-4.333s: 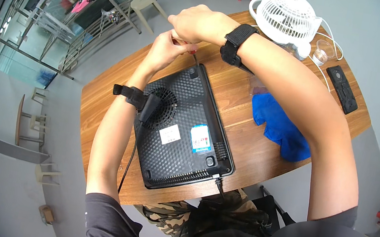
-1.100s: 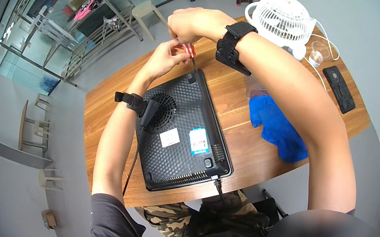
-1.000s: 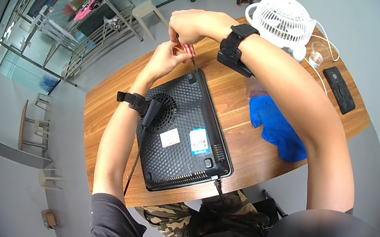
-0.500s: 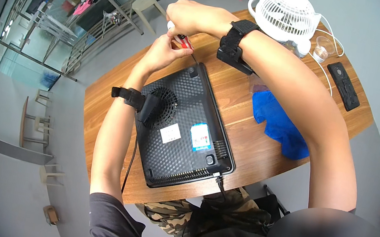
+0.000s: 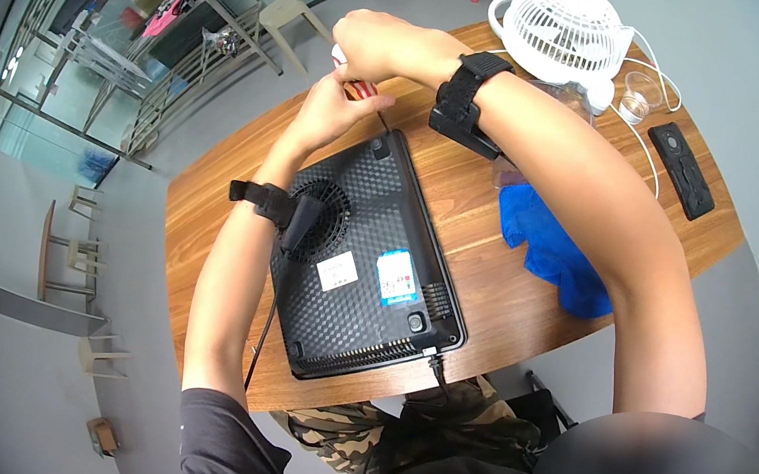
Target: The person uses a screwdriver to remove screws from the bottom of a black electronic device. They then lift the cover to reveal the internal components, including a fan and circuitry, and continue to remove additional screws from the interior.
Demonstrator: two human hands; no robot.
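Note:
An induction cooker [image 5: 371, 225] lies underside up on the wooden table, its round fan vent and two labels showing. At its far corner a screwdriver [image 5: 362, 90] with a red and white handle stands tilted, its thin shaft reaching that corner. My right hand [image 5: 376, 44] closes round the top of the handle from above. Just below, my left hand [image 5: 332, 112] pinches the lower handle between thumb and fingers. The tip and the screw under it are too small to make out. A dark band with a small box is strapped on each wrist.
A white fan [image 5: 562, 34] stands at the back right, next to a clear cup [image 5: 637, 102]. A blue cloth [image 5: 553, 258] and a black flat oblong item [image 5: 680, 171] lie on the right of the table [image 5: 494, 334]. A power cord [image 5: 441, 368] leaves the cooker's near edge.
Both hands stay on the screwdriver; the right one has tipped and turned slightly around the handle. The view has shifted a little. The cooker has not visibly moved.

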